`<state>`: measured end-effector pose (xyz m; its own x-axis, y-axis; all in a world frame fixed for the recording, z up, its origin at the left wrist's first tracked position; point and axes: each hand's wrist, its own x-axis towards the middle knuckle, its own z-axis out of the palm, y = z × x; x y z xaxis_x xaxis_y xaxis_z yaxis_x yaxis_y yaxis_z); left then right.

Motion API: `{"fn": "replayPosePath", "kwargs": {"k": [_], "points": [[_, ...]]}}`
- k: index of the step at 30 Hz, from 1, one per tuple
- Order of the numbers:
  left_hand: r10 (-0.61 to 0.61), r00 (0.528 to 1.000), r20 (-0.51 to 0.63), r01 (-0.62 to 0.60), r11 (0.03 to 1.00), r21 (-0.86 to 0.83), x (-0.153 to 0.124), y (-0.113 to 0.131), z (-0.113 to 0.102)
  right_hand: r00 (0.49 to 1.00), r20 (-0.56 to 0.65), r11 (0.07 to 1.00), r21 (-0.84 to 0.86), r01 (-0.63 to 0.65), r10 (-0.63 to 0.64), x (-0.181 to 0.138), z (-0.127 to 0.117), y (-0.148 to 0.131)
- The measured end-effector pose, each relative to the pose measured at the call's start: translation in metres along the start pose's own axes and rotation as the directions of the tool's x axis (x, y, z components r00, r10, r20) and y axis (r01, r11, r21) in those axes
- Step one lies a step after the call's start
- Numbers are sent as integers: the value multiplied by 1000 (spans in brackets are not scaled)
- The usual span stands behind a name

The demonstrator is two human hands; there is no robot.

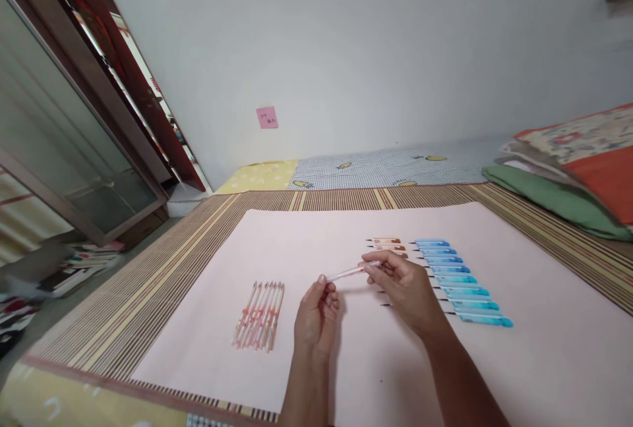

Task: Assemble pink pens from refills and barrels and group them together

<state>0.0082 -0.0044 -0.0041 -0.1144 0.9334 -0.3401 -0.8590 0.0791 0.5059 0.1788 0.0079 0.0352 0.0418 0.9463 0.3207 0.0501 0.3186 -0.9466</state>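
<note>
Between my two hands a slim pale pen [349, 273] is held up above the white sheet [208, 295]. My left hand [316, 315] pinches its left end with closed fingers. The fingers of my right hand [395, 282] close on its right end. To the left lie several pens with pinkish-red markings [260, 315], side by side in a row. On the right are several blue and turquoise pens [462, 282] with dark tips pointing left. A few brown-and-white pens [388, 241] lie beyond my right hand, which hides part of that group.
Under the sheet is a striped mat [148, 295]. A folded green cloth [554, 199] and an orange patterned cloth [598, 150] are piled at the right. A pink note [267, 117] is stuck on the wall. Items are stacked on the floor at the left.
</note>
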Motion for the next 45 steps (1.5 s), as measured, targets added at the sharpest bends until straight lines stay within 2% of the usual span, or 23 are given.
{"fn": "replayPosePath", "kwargs": {"k": [7,14,19,27,34,39,45], "points": [[-15,1000,20,16,1000,-24,-2,1,3,1000,-25,987,159,-1,6,1,12,2],[-37,996,81,35,999,24,-2,0,0,999,28,981,190,-39,34,-1,21,6],[-25,996,82,19,998,63,-4,3,0,997,47,972,225,-64,54,-1,22,8],[51,992,113,-55,998,40,-6,5,3,996,-29,958,277,-78,90,0,25,11],[6,972,233,-17,999,44,-12,4,3,989,-83,955,283,-94,122,0,27,9],[0,993,116,-16,990,138,-10,-1,2,990,-83,964,253,-86,110,-1,28,4],[90,982,169,-110,988,111,-12,5,7,989,-69,960,259,-109,131,-1,28,7]]}}
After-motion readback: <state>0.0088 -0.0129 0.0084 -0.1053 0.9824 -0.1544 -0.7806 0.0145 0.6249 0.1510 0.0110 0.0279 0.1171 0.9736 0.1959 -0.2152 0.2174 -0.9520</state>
